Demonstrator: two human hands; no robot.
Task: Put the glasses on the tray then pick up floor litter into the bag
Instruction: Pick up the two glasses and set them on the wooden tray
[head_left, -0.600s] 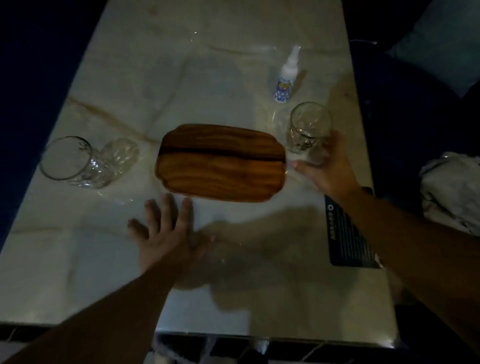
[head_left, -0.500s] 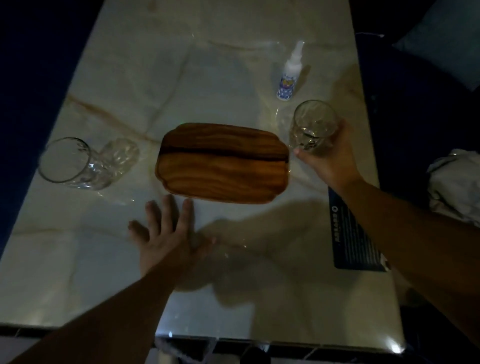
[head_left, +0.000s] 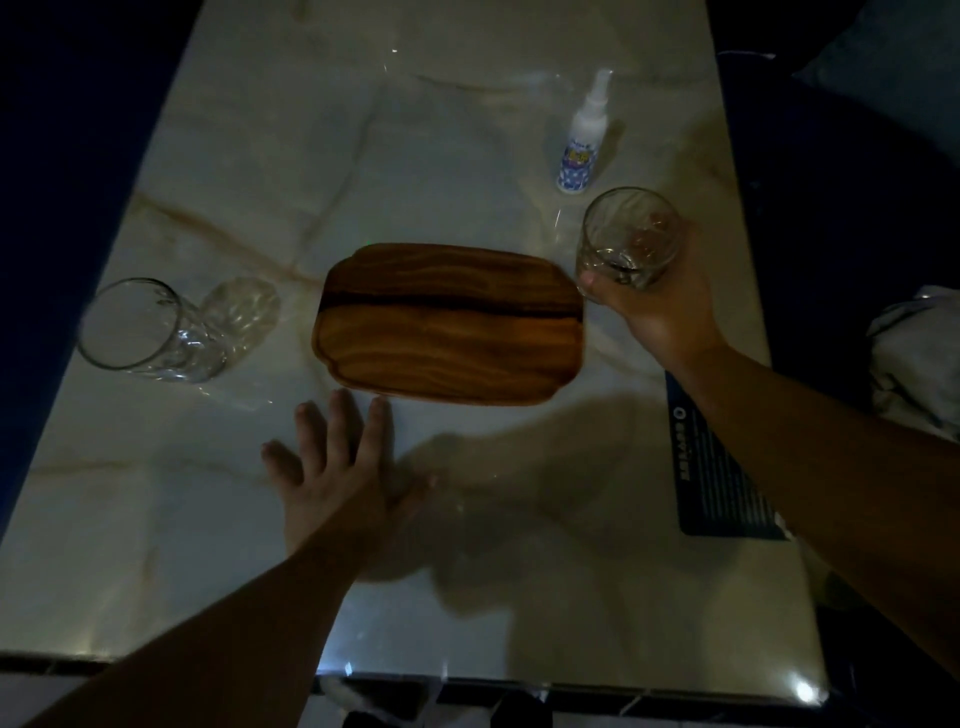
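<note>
Glass (head_left: 629, 239), fragile and slick, gripped around its side by right hand (head_left: 655, 306) beside tray (head_left: 449, 325); left hand (head_left: 337, 478) spread flat on counter (head_left: 311, 156).

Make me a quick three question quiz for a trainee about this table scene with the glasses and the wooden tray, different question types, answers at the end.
1. True or false: the brown wooden tray already has a glass on it.
2. Multiple choice: what does the right hand hold? A) the white spray bottle B) the clear drinking glass on the right C) the black printed card
3. Fill in: the left hand lies flat and open on the marble ____, just in front of the tray.

Key: 1 false; the clear glass on the left stands on the table too. 2 B. 3 table.
</note>
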